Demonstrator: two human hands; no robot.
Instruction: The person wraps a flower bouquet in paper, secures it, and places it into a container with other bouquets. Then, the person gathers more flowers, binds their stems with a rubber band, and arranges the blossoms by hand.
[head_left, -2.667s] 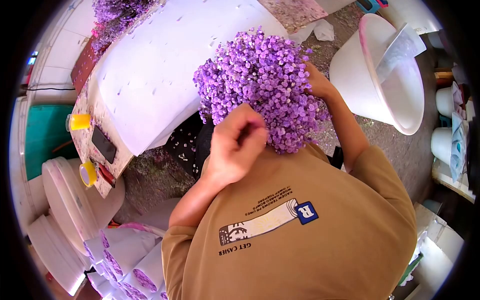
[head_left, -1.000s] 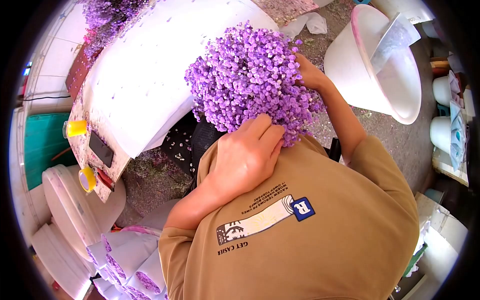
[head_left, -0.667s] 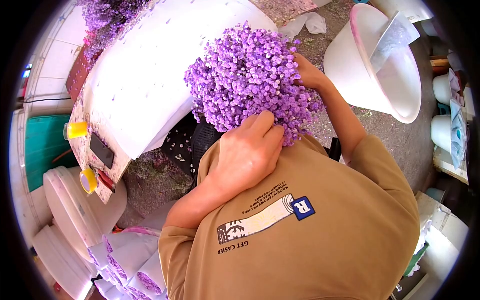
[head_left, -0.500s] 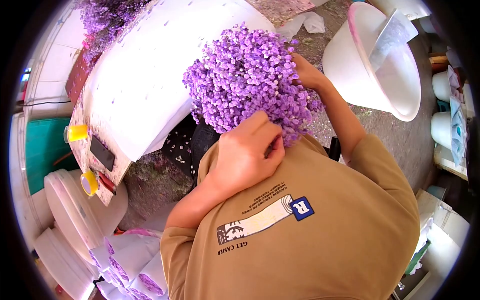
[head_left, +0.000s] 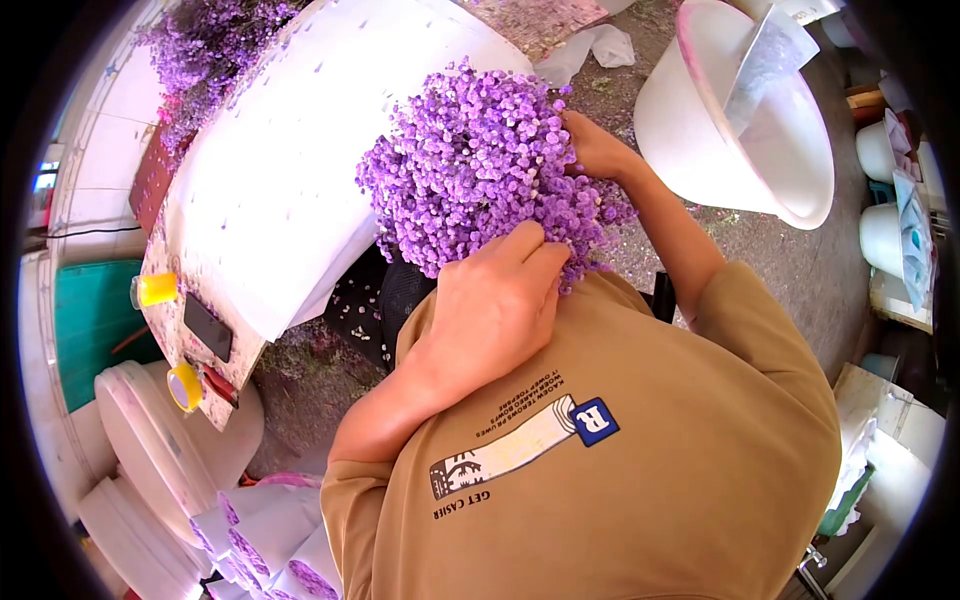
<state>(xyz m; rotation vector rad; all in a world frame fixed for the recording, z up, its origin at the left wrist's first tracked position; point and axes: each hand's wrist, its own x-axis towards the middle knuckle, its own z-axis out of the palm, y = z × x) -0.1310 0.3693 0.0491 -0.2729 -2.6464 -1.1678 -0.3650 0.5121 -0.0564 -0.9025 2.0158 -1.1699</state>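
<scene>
A thick bunch of small purple flowers (head_left: pixel 470 165) is held up in front of my chest, heads facing me; its stems are hidden. My left hand (head_left: pixel 500 300) is at the near edge of the bunch, its fingers curled and pinched into the blossoms. On the far right side, my right hand (head_left: pixel 592 147) grips the bunch from behind, with most of its fingers covered by the flowers. White wrapping sheets (head_left: pixel 270 170) lie on the table to the left, dotted with fallen purple petals.
More purple flowers (head_left: pixel 205 70) lie at the table's far left. A phone (head_left: pixel 207 327), yellow tape rolls (head_left: pixel 184 386) and red-handled cutters (head_left: pixel 218 384) sit on the table edge. Wrapped bouquets (head_left: pixel 265 530) stand lower left. A large white tub (head_left: pixel 690 130) is at right.
My left fingers have closed further into the near blossoms. The bunch has shifted slightly left in view, and the whole view has turned a little.
</scene>
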